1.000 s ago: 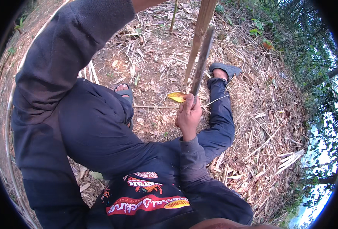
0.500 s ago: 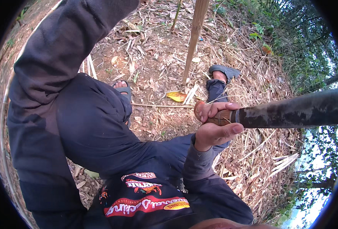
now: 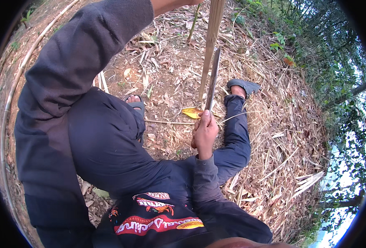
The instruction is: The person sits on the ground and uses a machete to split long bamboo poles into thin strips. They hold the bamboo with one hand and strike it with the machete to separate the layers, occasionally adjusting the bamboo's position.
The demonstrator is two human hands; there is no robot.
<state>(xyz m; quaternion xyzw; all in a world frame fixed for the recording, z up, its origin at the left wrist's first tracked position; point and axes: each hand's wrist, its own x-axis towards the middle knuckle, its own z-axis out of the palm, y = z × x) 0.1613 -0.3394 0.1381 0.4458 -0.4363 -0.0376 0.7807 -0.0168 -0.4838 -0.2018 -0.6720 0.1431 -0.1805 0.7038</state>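
My right hand is closed round the handle of a machete, in front of my lap. The machete's dark blade points up and away from me, seen almost edge-on. Just left of the blade stands a narrow wooden stake, its lower end at the ground and its upper end cut off by the top edge. Whether blade and stake touch, I cannot tell. My left arm stretches up to the top edge, where only part of my left hand shows near the stake; its fingers are out of sight.
Dry leaves and bamboo litter cover the ground. A yellow leaf lies by the stake's foot, near a thin stick. My sandalled feet are spread either side. A thin green stem rises left of the stake; shrubs grow at right.
My right hand has swung the machete from pointing right to upright beside the stake, moving slightly down and left. My left arm has shifted a little, and part of that hand now shows.
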